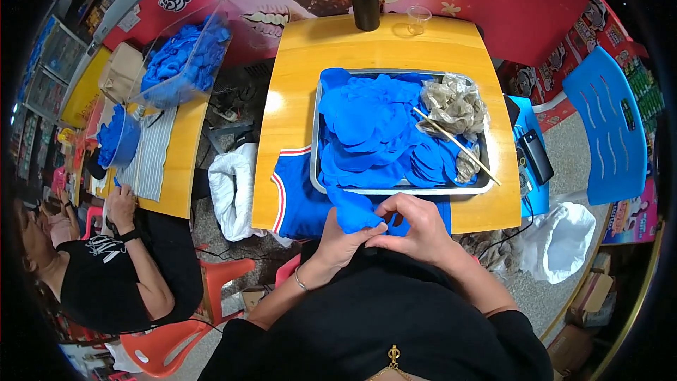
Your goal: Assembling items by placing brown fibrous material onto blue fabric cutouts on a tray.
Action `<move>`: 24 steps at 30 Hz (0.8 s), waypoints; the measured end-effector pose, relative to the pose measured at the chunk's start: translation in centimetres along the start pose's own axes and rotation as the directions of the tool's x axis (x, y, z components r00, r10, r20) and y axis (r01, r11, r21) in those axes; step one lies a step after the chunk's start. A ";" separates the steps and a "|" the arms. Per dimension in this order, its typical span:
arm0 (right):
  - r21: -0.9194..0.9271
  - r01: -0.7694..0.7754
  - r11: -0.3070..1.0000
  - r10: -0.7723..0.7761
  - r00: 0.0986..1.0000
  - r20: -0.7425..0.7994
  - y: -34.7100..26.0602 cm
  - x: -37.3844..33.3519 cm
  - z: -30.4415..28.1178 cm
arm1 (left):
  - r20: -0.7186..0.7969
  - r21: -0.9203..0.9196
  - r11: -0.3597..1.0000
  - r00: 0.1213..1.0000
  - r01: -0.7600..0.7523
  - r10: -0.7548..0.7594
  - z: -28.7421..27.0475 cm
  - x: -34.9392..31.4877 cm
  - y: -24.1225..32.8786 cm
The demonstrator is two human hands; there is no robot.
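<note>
Close to my body, just off the table's near edge, a thin, soft blue piece [355,212] is bunched between my hands. My left hand [337,243] is closed round its lower part, with the upper part flopping towards the tray. Thumb and bent index finger of my right hand [417,224] pinch at its gathered edge, touching the left fingertips. In front lies a metal tray [315,162] heaped with similar flat, rounded blue pieces [370,116]. A clear bag of brownish material [453,107] sits at its right, and a thin wooden stick [458,147] slants across the pieces.
Under the tray's near side lies a blue jersey [293,183] on the yellow table [317,46]. A black bottle [364,0] and clear cup [418,20] stand at the back. A co-worker [113,268] sits left; a blue chair [610,127] and white sack [560,240] are right.
</note>
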State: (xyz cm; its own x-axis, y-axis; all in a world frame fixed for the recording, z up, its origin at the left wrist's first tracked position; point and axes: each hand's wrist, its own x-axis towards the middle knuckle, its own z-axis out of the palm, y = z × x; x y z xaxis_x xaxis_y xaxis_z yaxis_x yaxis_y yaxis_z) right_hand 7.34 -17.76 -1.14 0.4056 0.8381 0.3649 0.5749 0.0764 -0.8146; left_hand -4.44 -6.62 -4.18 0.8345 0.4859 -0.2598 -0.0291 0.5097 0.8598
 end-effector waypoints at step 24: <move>0.303 -0.361 0.882 0.339 0.933 0.124 -0.3 0.0 0.6 | 0.129 0.321 0.873 0.930 -0.368 0.344 -0.9 0.2 -0.3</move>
State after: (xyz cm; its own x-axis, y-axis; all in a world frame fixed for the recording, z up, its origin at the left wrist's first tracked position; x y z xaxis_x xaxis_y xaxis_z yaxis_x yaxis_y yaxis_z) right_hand 6.79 -17.48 -1.18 0.4846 0.8747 0.0082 0.1453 -0.0713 -0.9868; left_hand -4.82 -6.04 -4.92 0.8370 0.5358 0.1113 -0.1558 0.0384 0.9870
